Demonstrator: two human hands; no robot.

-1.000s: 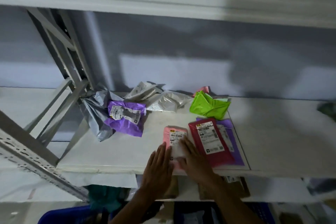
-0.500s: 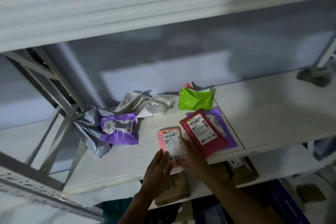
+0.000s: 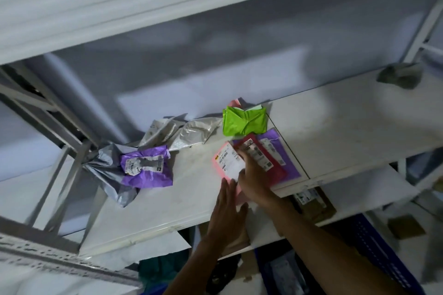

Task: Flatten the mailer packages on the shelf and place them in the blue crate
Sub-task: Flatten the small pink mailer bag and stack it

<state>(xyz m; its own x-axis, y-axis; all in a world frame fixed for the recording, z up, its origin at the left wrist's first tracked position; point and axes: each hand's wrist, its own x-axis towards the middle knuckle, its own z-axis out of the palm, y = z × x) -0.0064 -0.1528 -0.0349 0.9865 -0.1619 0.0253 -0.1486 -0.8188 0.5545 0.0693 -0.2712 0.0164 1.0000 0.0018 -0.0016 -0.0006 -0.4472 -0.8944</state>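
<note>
Step in hand: We judge this to be the flattening stage, applied to the pink mailer [image 3: 226, 161]; it is not yet lifted.
Left hand: The left hand [image 3: 227, 213] lies flat, fingers straight and together. Its fingertips touch the near end of the pink mailer, and it grasps nothing.
Right hand: The right hand [image 3: 255, 181] presses palm-down with spread fingers across the pink mailer and the edge of the red mailer [image 3: 275, 170]. We see no curl round either.
Pink mailer position: It lies label-up on the shelf [image 3: 359, 122] near the front edge, just beside the red mailer, which lies on a flat purple mailer [image 3: 291, 165].
Next move: We expect it calls for a grasp on the flat mailer and a carry down to the blue crate [image 3: 378, 254], low on the right.
Waiting work: A green mailer [image 3: 244, 122], silver mailers [image 3: 191, 133], a crumpled purple mailer [image 3: 146, 167] and a grey bag [image 3: 105, 170] look unflattened.
Surface: The shelf is a white board, smooth and hard, suited to pressing.
Room: Dim light, a pale wall behind, grey metal racking, an upper shelf [image 3: 167, 2] overhead and cardboard boxes [image 3: 314, 206] on the level below.
</note>
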